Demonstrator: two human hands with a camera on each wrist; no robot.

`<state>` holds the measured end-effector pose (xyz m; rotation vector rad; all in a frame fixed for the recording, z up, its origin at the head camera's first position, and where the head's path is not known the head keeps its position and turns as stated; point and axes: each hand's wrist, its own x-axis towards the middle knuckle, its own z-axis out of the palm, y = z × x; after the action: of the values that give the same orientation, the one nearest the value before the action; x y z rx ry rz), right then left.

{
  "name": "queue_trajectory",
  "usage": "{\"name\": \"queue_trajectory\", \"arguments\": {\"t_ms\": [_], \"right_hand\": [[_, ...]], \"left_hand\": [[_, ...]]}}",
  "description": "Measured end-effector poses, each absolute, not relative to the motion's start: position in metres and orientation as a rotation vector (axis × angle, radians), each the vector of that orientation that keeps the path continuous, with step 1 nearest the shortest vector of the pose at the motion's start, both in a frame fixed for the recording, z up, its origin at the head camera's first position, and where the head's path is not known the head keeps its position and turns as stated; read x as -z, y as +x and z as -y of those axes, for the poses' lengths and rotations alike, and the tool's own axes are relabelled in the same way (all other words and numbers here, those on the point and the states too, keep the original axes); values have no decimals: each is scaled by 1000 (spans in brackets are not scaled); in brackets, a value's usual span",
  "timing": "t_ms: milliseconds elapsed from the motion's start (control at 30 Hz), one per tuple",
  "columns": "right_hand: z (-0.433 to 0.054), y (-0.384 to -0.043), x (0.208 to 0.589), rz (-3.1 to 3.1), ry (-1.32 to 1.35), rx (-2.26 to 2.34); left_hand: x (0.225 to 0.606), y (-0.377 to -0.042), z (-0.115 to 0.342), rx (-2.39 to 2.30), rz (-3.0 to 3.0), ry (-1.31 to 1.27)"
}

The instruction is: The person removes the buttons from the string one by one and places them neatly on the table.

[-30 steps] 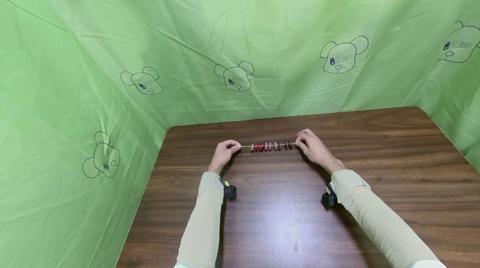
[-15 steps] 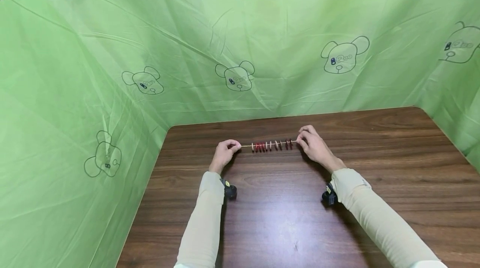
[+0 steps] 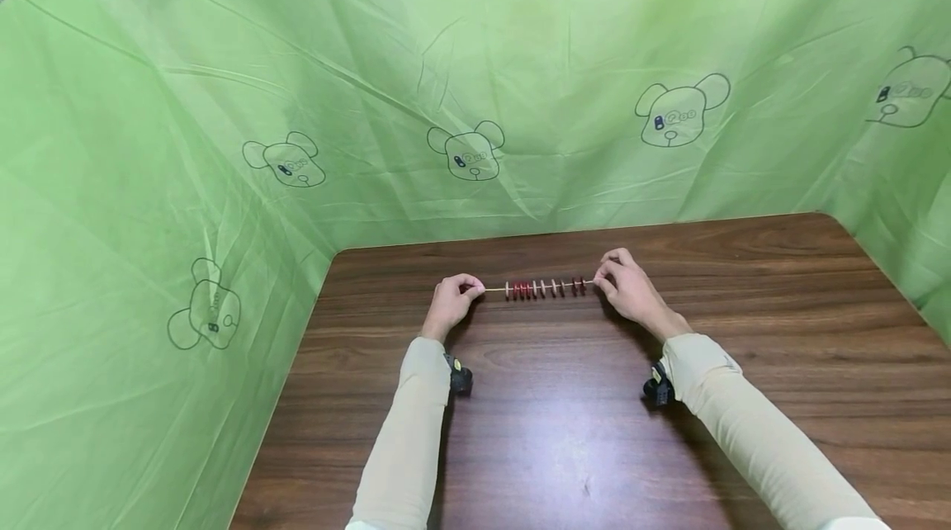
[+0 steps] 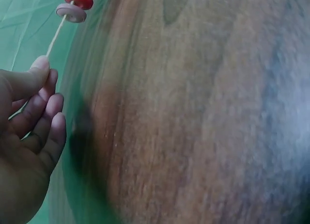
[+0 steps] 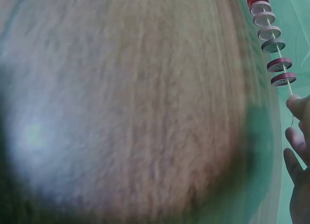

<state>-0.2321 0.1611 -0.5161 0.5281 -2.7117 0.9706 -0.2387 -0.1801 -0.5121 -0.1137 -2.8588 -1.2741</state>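
A pale string [image 3: 495, 290] stretches nearly level between both hands above the far part of the table. Several round buttons [image 3: 524, 290] are threaded on it, standing on edge with small gaps: pale pink, red, grey and dark red. My left hand [image 3: 450, 305] pinches the string's left end between thumb and forefinger. In the left wrist view, a pale pink button [image 4: 71, 13] hangs closest to that hand. My right hand [image 3: 631, 292] pinches the other end. Near its fingertips in the right wrist view sits a dark red button [image 5: 283, 79]; part of this hand is cut off there.
Beneath the hands lies a brown wood-grain table [image 3: 550, 431] with a bright light reflection. Green sheeting [image 3: 371, 84] printed with bear heads stands behind it and at both sides. A dark wrist camera [image 3: 461, 381] is strapped to the left wrist, another camera [image 3: 657, 388] to the right.
Both hands have shifted slightly to the right with the string and its buttons. The row of buttons looks a little more evenly spread. Both ends stay pinched.
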Motion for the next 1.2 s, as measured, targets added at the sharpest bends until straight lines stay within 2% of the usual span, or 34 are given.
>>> {"name": "queue_trajectory", "arguments": {"t_ms": [733, 967, 1067, 1200], "right_hand": [[-148, -229, 528, 2811, 542, -884], [-146, -231, 529, 2778, 557, -878], [-143, -231, 527, 2764, 558, -901], [-138, -232, 523, 2761, 578, -914]], "left_hand": [[521, -238, 185, 1647, 2655, 2], [519, -239, 181, 1658, 2676, -78], [511, -236, 178, 1772, 2613, -102], [514, -237, 175, 2002, 2446, -12]]}}
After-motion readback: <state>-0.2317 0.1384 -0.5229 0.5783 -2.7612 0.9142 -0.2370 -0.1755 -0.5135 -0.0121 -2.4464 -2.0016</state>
